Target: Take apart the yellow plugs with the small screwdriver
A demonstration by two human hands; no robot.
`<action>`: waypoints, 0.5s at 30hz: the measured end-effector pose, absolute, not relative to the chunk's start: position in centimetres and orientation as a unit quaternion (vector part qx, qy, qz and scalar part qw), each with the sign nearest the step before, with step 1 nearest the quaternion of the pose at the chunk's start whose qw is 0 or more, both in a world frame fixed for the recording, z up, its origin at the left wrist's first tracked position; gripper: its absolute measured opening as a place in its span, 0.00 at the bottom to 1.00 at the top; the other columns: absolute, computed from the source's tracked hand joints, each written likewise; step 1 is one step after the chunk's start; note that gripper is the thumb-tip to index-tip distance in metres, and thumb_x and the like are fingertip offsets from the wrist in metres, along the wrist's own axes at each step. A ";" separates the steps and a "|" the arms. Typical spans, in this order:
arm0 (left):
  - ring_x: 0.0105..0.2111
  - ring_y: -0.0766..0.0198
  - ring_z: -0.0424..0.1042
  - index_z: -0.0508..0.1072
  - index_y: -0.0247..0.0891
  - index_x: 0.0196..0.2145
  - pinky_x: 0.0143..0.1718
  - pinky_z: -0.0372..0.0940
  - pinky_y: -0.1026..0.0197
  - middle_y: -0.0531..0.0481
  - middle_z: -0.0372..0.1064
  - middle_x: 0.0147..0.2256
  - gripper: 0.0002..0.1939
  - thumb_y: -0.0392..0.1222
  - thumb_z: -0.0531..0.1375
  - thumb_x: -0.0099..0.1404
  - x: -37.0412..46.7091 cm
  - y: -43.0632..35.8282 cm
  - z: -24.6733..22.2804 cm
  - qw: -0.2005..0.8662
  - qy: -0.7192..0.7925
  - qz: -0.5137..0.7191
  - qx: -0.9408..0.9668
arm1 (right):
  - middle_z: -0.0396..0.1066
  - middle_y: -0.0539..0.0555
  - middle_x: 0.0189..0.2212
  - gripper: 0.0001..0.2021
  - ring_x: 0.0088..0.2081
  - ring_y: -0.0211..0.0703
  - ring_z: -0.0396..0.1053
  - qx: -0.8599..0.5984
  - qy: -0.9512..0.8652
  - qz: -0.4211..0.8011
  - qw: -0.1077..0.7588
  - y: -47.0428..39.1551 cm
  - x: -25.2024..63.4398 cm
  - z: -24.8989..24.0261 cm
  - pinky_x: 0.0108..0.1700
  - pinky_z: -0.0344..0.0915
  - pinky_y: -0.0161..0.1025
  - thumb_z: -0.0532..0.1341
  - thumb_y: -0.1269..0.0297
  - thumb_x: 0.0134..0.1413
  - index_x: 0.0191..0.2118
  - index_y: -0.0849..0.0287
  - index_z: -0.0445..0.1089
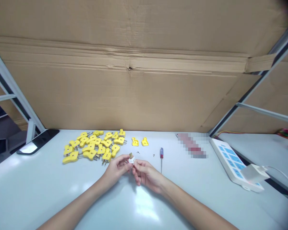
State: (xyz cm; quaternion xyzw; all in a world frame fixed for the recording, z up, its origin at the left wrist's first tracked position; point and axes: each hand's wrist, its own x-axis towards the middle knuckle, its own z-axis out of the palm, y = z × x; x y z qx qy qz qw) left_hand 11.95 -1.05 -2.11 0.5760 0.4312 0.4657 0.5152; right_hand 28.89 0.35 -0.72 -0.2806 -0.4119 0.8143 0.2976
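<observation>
Near the middle of the table, my left hand point(117, 169) pinches a small white part with brass-coloured metal point(131, 159) from the left. My right hand point(146, 174) has its thumb and fingers closed on the same part from the right. Beyond the hands lie two yellow shell halves point(135, 141), side by side and apart, with their hollow sides showing. Tiny dark pieces point(138, 152) rest between the shells and my hands, and a small metal bit point(154, 155) is further right. A screwdriver point(161, 153) with a clear and red handle points toward me, its tip near my right forearm.
Several yellow plugs point(91, 147) with metal pins are heaped at the left. At the right sits a white power strip point(235, 164) with a charger point(254, 173) plugged in. A dark phone-like object point(38, 142) lies far left. Cardboard point(134, 99) walls the back.
</observation>
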 end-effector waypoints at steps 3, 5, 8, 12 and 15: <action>0.27 0.62 0.69 0.72 0.34 0.32 0.32 0.64 0.61 0.49 0.70 0.25 0.23 0.61 0.58 0.60 11.9 -1.1 -1.7 0.496 0.450 0.434 0.602 | 0.66 0.47 0.21 0.22 0.17 0.30 0.62 -0.336 -0.464 0.756 0.318 0.4 28.7 -1.0 0.19 0.62 0.31 0.69 0.46 0.42 0.26 0.62 0.66; 0.24 0.63 0.67 0.70 0.36 0.26 0.30 0.62 0.62 0.51 0.67 0.22 0.23 0.60 0.54 0.64 11.9 -1.2 -1.6 0.448 0.479 0.419 0.628 | 0.66 0.47 0.20 0.23 0.17 0.32 0.62 -0.378 -0.507 0.693 0.345 0.5 28.5 -1.4 0.17 0.62 0.32 0.68 0.44 0.40 0.27 0.61 0.65; 0.22 0.63 0.66 0.67 0.38 0.23 0.29 0.60 0.62 0.53 0.64 0.20 0.22 0.55 0.51 0.67 12.0 -1.5 -1.5 0.376 0.510 0.402 0.661 | 0.66 0.46 0.20 0.24 0.18 0.35 0.65 -0.411 -0.552 0.613 0.389 0.6 28.4 -2.0 0.17 0.63 0.33 0.68 0.43 0.39 0.30 0.59 0.64; 0.21 0.63 0.62 0.65 0.40 0.20 0.27 0.57 0.62 0.54 0.61 0.17 0.21 0.53 0.52 0.67 12.1 -1.7 -1.3 0.320 0.520 0.400 0.684 | 0.71 0.51 0.25 0.24 0.25 0.39 0.71 -0.396 -0.581 0.582 0.409 0.6 28.3 -2.1 0.27 0.69 0.37 0.68 0.44 0.40 0.36 0.60 0.69; 0.21 0.63 0.63 0.66 0.39 0.20 0.28 0.57 0.62 0.54 0.63 0.18 0.20 0.51 0.53 0.66 12.0 -1.6 -1.4 0.310 0.520 0.395 0.691 | 0.73 0.52 0.25 0.25 0.27 0.42 0.73 -0.392 -0.569 0.605 0.395 0.6 28.3 -2.1 0.32 0.71 0.40 0.68 0.44 0.39 0.37 0.61 0.71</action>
